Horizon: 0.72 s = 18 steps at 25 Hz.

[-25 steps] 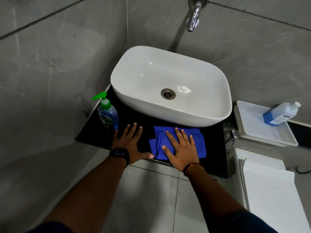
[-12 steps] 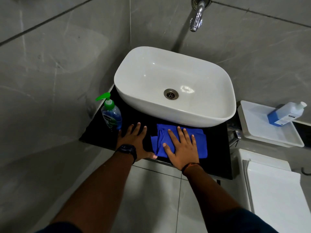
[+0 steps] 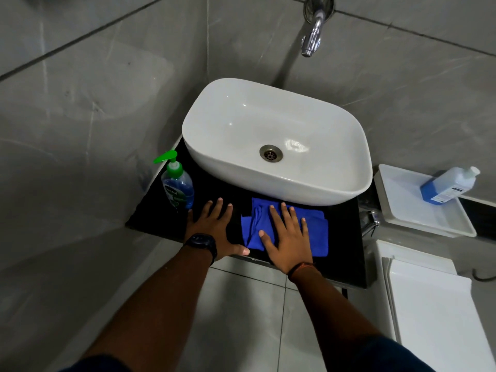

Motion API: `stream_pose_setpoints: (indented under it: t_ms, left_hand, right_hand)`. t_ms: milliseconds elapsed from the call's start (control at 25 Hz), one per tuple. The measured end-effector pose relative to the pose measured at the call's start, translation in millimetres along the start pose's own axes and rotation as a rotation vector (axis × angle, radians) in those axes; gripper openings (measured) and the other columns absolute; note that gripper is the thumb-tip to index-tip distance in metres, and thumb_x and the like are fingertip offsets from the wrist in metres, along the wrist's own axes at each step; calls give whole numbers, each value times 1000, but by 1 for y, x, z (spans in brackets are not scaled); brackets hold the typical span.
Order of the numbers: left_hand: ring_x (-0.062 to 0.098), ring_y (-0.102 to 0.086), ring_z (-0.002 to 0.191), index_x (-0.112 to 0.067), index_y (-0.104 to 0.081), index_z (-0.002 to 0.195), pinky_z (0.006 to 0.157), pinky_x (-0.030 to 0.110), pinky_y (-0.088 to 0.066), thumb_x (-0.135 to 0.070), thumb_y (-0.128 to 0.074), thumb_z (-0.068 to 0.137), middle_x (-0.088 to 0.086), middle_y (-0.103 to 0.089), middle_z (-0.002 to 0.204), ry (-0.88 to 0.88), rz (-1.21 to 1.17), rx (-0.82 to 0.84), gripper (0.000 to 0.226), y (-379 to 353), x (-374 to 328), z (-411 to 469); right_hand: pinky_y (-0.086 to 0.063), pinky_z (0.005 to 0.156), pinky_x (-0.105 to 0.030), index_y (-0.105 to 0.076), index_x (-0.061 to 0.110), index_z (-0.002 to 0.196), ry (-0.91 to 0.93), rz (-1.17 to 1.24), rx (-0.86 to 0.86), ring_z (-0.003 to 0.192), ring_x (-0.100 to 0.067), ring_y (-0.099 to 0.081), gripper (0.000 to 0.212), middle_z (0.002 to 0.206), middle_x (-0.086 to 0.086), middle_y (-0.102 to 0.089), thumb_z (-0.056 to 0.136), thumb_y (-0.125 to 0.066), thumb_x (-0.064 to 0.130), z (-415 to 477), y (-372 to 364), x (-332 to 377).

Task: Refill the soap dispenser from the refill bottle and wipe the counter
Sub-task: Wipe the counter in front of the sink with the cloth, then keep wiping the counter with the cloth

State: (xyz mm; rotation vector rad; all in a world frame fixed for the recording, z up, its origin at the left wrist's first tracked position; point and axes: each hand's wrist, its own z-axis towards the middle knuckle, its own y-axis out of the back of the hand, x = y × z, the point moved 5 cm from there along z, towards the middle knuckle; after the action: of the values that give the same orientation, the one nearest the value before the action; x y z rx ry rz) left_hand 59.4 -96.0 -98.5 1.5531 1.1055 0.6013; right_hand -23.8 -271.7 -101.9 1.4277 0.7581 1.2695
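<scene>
Both hands flat, fingers spread, gripping nothing: left hand [image 3: 214,226] on bare black worktop [image 3: 343,253], right hand [image 3: 288,237] pressing blue cloth [image 3: 318,232]. Soap dispenser [image 3: 177,187] touching left fingertips; refill bottle [image 3: 447,187] far right in white tray [image 3: 402,208]. Risk: leftward wipe knocks dispenser off edge.

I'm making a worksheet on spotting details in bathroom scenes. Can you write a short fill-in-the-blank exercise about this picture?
1. The right hand lies flat on the blue ____.
2. The soap dispenser has a pump coloured ____.
3. The refill bottle rests in the white ____.
4. The left hand lies flat on the black ____.

Missing words: cloth; green; tray; counter
</scene>
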Motion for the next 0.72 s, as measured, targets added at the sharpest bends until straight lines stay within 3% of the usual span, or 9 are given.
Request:
stream_pose_setpoints:
  t_ms: [120, 240, 440, 520, 640, 720]
  left_hand:
    - [22, 6, 142, -31, 0, 146, 110, 58, -3, -90, -46, 49, -3, 8, 157, -2, 0, -2, 122, -1, 1, 1]
    - [21, 5, 142, -32, -2, 146, 110, 58, -3, -91, -45, 49, -4, 6, 157, -4, -1, -14, 121, -1, 1, 1]
    - [21, 5, 142, -32, -2, 146, 110, 58, -5, -82, -52, 55, -4, 6, 157, -6, -10, -6, 115, -1, 2, 2]
    - [20, 6, 142, -32, -1, 146, 111, 58, -5, -82, -52, 55, -5, 8, 157, -4, -17, 1, 115, 0, 1, 2]
    - [20, 6, 142, -33, -2, 146, 111, 56, -5, -84, -51, 53, -5, 7, 157, -5, -26, -13, 118, 1, -1, 1]
    - [21, 5, 142, -32, -2, 147, 111, 56, -5, -86, -53, 50, -4, 7, 157, 13, -25, 23, 121, 3, 0, 2]
  right_hand:
    - [-11, 118, -49, -43, 25, 137, 115, 89, -59, 145, -22, -16, 77, 153, -4, -31, 79, -41, 75, -10, 6, 0]
    - [-1, 118, -46, -37, 26, 142, 141, -23, -3, 145, -19, -14, 95, 155, -3, -27, 69, -34, 87, -16, 3, 3]
    - [1, 117, -50, -33, 27, 144, 263, -47, 86, 145, -16, -10, 90, 156, 0, -20, 73, -41, 81, -28, 2, 6]
    - [0, 117, -53, -33, 25, 144, 311, -61, 146, 145, -20, -11, 81, 156, -3, -22, 79, -48, 71, -31, 4, 6]
    - [-2, 117, -49, -47, 19, 136, 341, 50, 158, 142, -22, -25, 56, 150, -7, -37, 86, -56, 41, -30, 9, 9]
    - [-21, 116, -41, -60, 11, 122, 224, 245, 124, 130, -22, -46, 40, 135, -10, -56, 86, -60, 27, -24, 19, 7]
